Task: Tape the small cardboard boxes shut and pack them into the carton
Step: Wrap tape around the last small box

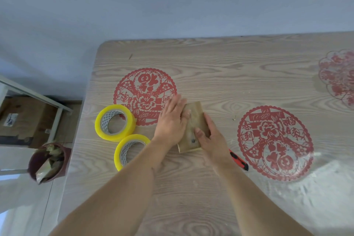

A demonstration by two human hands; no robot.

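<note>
1. The tabletop (210, 188) is pale wood grain under a clear cover, and it carries everything named below; the small cardboard box is the landmark for each place.
2. Three red paper-cut decorations lie flat under the cover: one (145, 90) beyond the box and to its left, one (275, 142) to its right, and a paler one (339, 76) far to its right at the frame edge.
3. A large brown carton (24, 119) sits off the tabletop, far left of the box, under a white metal frame (38, 97).
4. A dark red bin (47, 161) holding crumpled scraps stands on the floor, left of the box and nearer the person.
5. Two rolls of yellow tape lie on the tabletop left of the box: one (115, 122) level with it, the other (131, 150) nearer the person. The two rolls touch or nearly touch.
6. The left hand (171, 120) lies flat with straight fingers, pressing on the box's left side and top.
7. The right hand (209, 136) grips the box's near right end, thumb on top and fingers curled down its right side.
8. The small cardboard box (197, 119) lies flat near the middle of the tabletop, its long side angled away from the person, between the two hands.
9. A red and black box cutter (240, 162) lies just right of the box, nearer the person, partly hidden by the right wrist.
</note>
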